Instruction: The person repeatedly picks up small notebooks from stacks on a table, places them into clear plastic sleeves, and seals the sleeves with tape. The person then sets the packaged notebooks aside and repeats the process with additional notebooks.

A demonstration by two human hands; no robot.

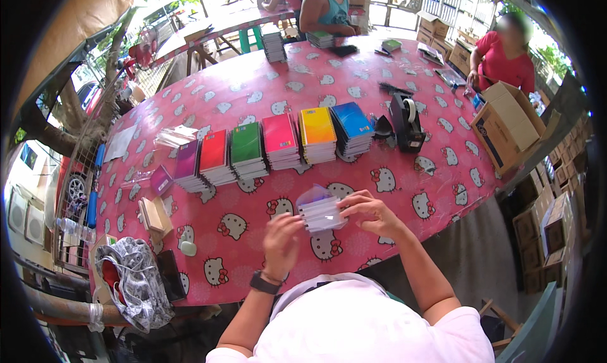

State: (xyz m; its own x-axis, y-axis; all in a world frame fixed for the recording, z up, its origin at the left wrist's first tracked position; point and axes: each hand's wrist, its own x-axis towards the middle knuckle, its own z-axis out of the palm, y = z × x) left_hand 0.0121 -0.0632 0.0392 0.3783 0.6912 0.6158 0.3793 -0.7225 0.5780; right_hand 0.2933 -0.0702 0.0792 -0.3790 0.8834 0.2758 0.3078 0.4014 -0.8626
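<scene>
In front of me on the table lies a small white bundle with dark stripes across its edges, wrapped in clear plastic (pixel 321 214). A purple tint shows at its far end. My left hand (pixel 280 242), with a dark watch on the wrist, pinches the bundle's left side. The fingers of my right hand (pixel 370 212) are bent against its right edge. Beyond the bundle stands a row of spiral notebook stacks: purple (pixel 188 159), red (pixel 214 149), green (pixel 246 142), pink (pixel 279 134), yellow (pixel 318 127) and blue (pixel 354 121).
Right of the stacks stands a black tape dispenser (pixel 408 126). An open cardboard box (pixel 506 129) sits at the table's right edge. A grey patterned cloth bag (pixel 134 281) lies at the near left. Across the pink table (pixel 240 91) are other people, one in red (pixel 506 60).
</scene>
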